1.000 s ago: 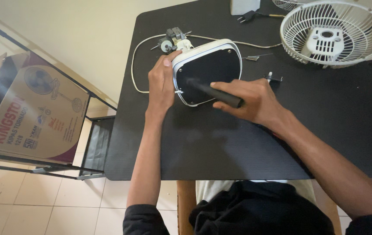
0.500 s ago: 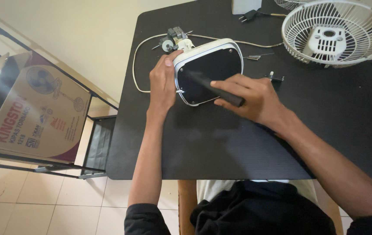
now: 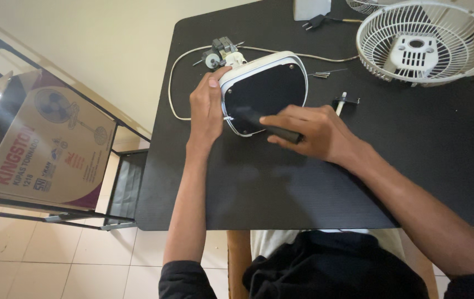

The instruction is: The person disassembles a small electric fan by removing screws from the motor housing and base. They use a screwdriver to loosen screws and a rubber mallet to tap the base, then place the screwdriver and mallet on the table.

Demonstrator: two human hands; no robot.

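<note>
My right hand [image 3: 317, 133] is wrapped shut around the black handle of a screwdriver [image 3: 270, 128], its long axis running up-left so the tip meets the lower left edge of the fan base [image 3: 264, 91]. That base lies flat on the matte black table [image 3: 281, 188], a rounded white shell with a smooth dark panel facing up. My left hand [image 3: 206, 111] clasps its left rim, thumb along the top. Just beyond sits a small metal motor [image 3: 221, 51] with a thin white cable [image 3: 178, 72] looping left. Farther right lies a round white wire grille [image 3: 425, 41]. Off the table to the left, a printed cardboard box [image 3: 43, 149] rests on a metal rack
</note>
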